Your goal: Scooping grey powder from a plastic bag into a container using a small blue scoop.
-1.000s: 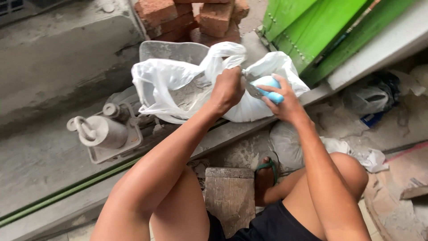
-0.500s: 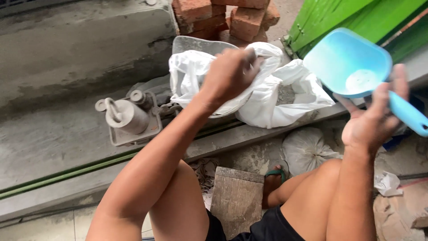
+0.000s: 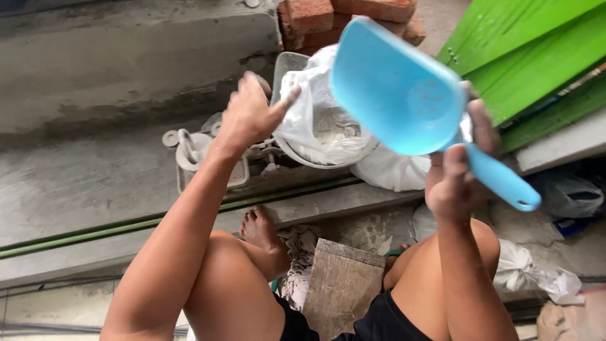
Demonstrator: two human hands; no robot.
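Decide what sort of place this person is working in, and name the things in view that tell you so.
Probably an outdoor building or repair spot, not a kitchen. Stacked red bricks sit behind a rough concrete ledge, and a white plastic bag holds pale powder. The right hand grips a blue scoop.

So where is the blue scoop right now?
In the head view the blue scoop is raised at upper right, its handle gripped by the right hand, above the open white plastic bag whose edge the left hand touches.
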